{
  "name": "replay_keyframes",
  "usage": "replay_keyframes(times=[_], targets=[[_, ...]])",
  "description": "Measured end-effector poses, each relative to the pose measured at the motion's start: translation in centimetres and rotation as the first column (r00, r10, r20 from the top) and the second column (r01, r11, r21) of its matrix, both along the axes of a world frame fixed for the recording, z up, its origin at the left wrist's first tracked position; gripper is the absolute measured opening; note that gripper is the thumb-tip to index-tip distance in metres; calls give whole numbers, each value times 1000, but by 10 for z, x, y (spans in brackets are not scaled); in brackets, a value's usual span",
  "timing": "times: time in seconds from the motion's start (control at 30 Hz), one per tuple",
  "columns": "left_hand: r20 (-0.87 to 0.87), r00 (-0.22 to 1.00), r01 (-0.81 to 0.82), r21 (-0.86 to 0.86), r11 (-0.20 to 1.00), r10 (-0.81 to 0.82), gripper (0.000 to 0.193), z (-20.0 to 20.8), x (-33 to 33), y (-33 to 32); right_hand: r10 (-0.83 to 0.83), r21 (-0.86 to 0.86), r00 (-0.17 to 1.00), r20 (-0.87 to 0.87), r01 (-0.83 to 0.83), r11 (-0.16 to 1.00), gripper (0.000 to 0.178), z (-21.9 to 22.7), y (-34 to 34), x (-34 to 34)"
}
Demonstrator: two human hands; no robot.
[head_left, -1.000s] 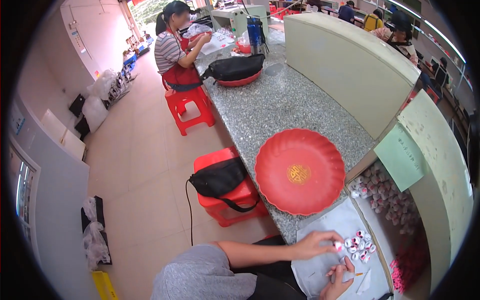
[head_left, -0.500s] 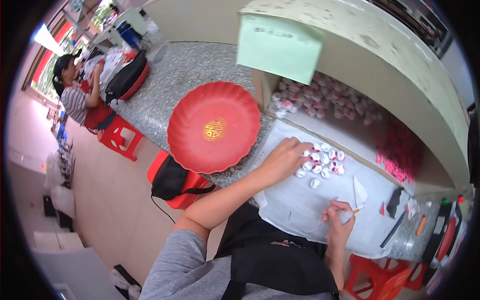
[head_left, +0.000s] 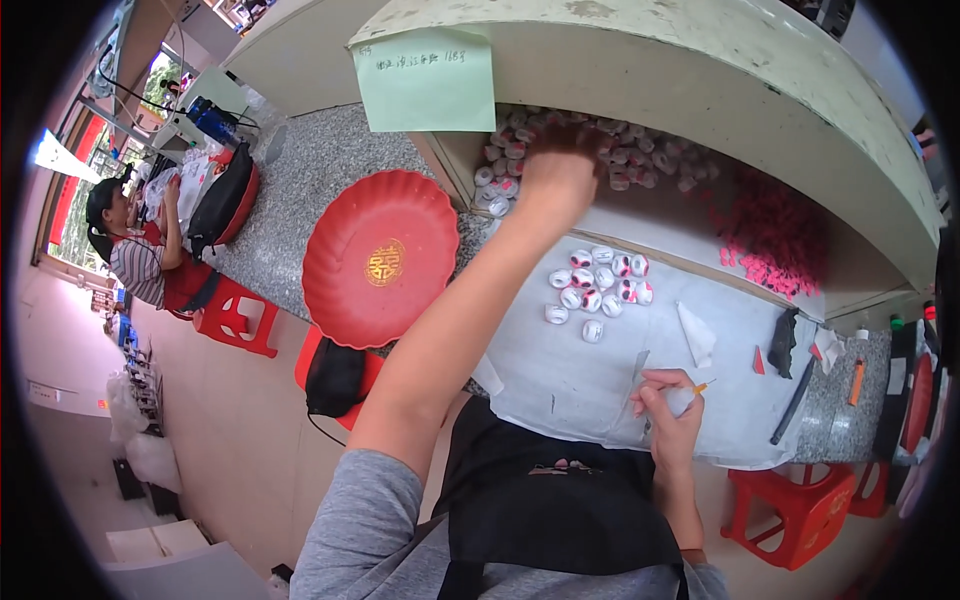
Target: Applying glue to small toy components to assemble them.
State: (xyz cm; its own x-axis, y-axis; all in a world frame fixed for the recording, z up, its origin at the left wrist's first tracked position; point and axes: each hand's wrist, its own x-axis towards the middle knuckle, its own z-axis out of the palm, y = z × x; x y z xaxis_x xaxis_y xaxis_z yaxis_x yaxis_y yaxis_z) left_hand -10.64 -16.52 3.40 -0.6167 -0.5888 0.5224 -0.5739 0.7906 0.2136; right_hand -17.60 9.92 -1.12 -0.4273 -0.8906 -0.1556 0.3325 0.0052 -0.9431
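My left hand (head_left: 562,175) reaches into the low shelf, over a heap of small white rounded pieces (head_left: 640,160). Shadow and the heap hide its fingers. In my right hand (head_left: 674,430) is a small translucent squeeze bottle (head_left: 679,402) with a thin orange needle tip pointing right. That hand rests near the front edge of the white sheet (head_left: 540,375). Between the two hands lies a loose cluster of white rounded pieces (head_left: 591,299) with dark and pink marks; a couple sit slightly apart at its near side.
A red scalloped tray (head_left: 322,255) sits left on the granite counter (head_left: 375,150). Pink pieces (head_left: 775,240) fill the shelf's right part. A white scrap (head_left: 697,335), black strip (head_left: 793,402) and orange stick (head_left: 856,382) lie right. A person (head_left: 140,245) sits far left.
My left hand has left the cluster on the sheet and moved up into the shelf. My right hand still holds the bottle. The whole view has shifted a little.
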Motion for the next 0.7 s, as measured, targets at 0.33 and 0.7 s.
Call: replay_keyframes(times=[0.33,0.7], targets=[[133,991,48,-235,971,-17,33,-11,-52,-60,-41,-17,999,-15,41,999,13,0,9,-13],[178,983,-14,-119,993,35,27,4,-27,-48,-14,-12,1000,-19,14,1000,14,1,10,-8]])
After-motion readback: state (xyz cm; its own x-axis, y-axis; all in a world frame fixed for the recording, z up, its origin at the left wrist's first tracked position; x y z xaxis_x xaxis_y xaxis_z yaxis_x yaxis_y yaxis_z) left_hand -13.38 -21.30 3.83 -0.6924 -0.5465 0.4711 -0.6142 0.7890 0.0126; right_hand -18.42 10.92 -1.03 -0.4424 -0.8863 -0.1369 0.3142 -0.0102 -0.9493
